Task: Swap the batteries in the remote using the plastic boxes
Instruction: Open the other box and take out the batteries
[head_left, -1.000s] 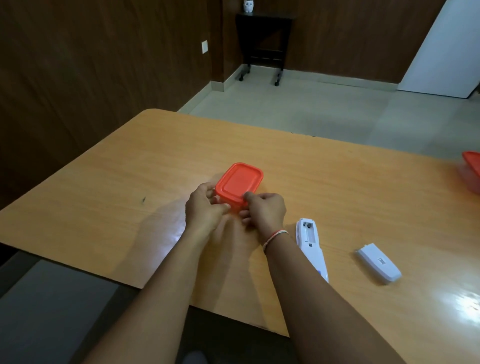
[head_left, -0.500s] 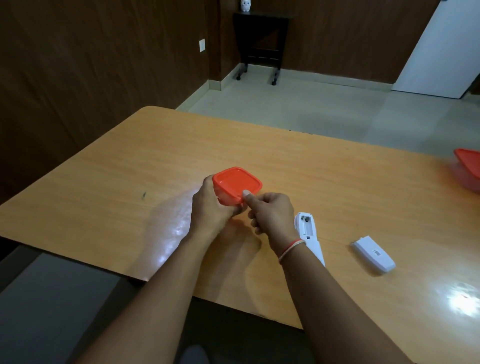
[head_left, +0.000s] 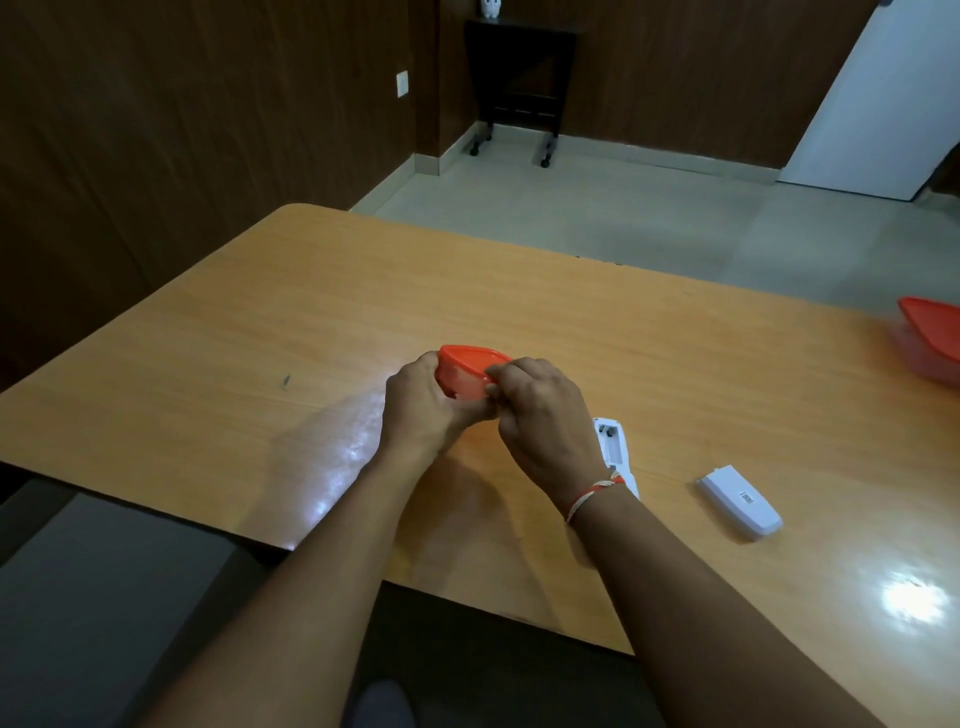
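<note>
A: Where's the box rn?
B: Small clear plastic box w/ orange-red lid (head_left: 470, 371) is up off the glossy orange wooden tabletop (head_left: 260, 338), tilted, held betw. both hands near the front-middle.
A: Grips?
B: Left hand (head_left: 421, 410) has its grip wrapped round the box's left side & underside. Right hand (head_left: 540, 415) pinches the lid's right edge, fingers curled. Red-and-white thread band (head_left: 592, 491) on the right wrist.
A: Lid on or off?
B: Can't tell if it's sealed; contents not visible either.
A: Remote?
B: White plastic remote (head_left: 613, 452) lies on the tabletop just right of the right wrist, back side up, battery bay open. Partly hidden by the wrist. Its white rectangular battery cover (head_left: 740, 501) lies apart, further right.
A: Other box?
B: Second orange-lidded plastic box (head_left: 930, 338) at the far right edge, cut off by the frame, well apart from the rest.
</note>
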